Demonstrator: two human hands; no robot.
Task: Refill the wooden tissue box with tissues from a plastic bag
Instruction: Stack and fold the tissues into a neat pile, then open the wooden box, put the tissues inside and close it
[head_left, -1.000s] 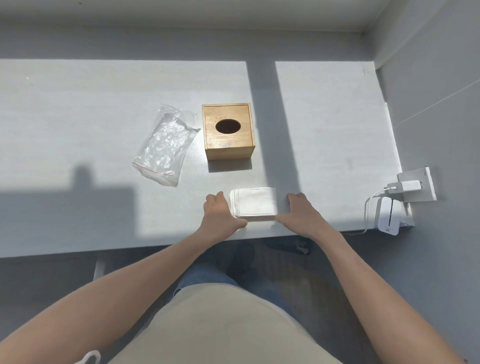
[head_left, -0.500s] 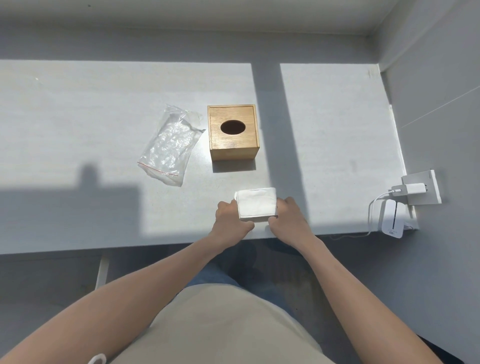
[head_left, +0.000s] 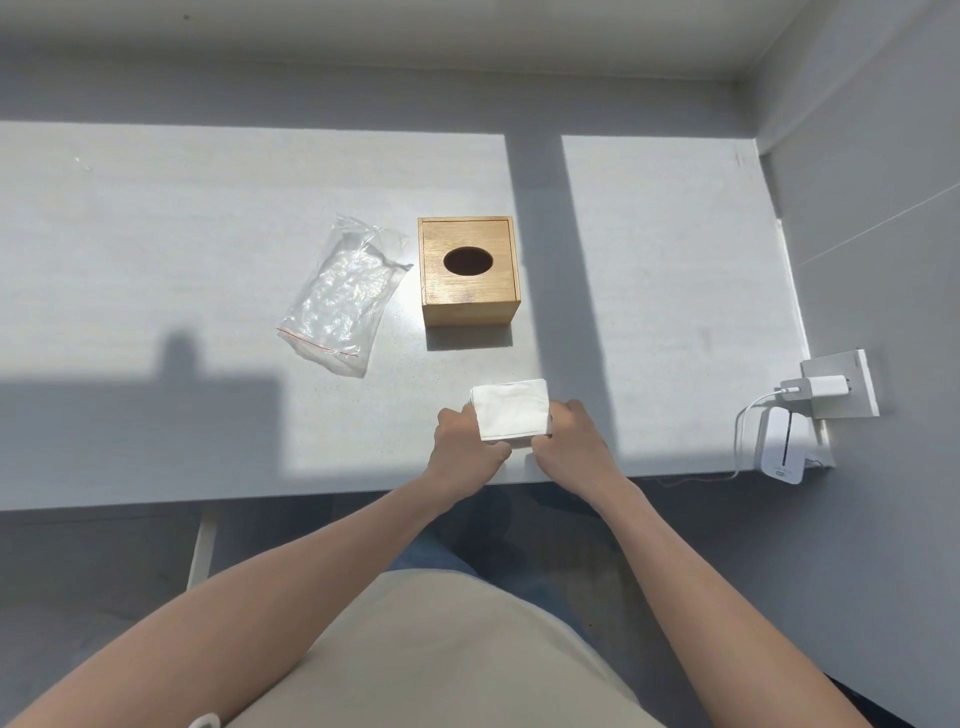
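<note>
Your wooden tissue box (head_left: 470, 270) sits closed on the pale table (head_left: 156, 234), and its oval opening shows only dark inside. Just left of the box lies the clear plastic bag (head_left: 343, 296), flat and seemingly empty, a red line near its seal. Nearer you than the box, your left hand (head_left: 462, 441) and right hand (head_left: 571, 441) pinch the tissue stack (head_left: 511, 410) from either side. Right of the box, a white charger (head_left: 826, 387) is plugged into the wall; no writing is readable.
</note>
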